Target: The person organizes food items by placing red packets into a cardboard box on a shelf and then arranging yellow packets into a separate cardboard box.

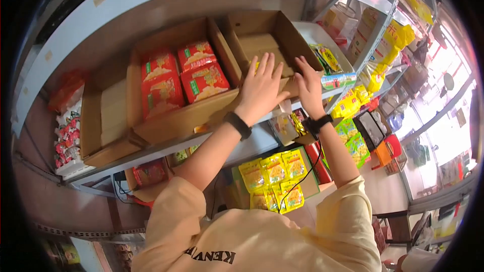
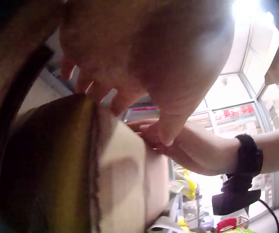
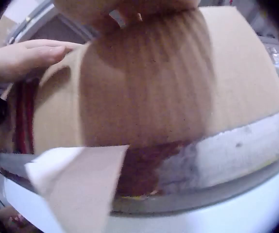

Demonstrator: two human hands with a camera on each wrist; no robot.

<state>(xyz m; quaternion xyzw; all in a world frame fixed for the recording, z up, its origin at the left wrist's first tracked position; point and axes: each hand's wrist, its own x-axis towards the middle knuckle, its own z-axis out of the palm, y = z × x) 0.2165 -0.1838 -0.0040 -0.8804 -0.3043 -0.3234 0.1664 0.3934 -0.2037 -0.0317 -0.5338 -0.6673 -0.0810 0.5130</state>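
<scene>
A cardboard box (image 1: 254, 24) stands on the shelf, its cardboard floor showing in the head view. Over its near edge lies my left hand (image 1: 259, 88), palm down, with the fingers straight and spread toward the inside. My right hand (image 1: 309, 89) rests at the near right corner of the same box, fingers extended along the rim. In the right wrist view the box's outer wall (image 3: 241, 63) rises from the shelf edge, and the right hand overlaps its top. The left wrist view shows the left thumb (image 2: 166, 131) close to the right hand.
Beside it, another carton (image 1: 181, 113) holds red packets (image 1: 204, 83). A further open carton (image 1: 113, 106) stands at the left. A white tray (image 1: 345, 60) with packets sits to the right. Below are yellow packets (image 1: 275, 168). A paper flap (image 3: 81, 182) hangs over the shelf edge (image 3: 227, 153).
</scene>
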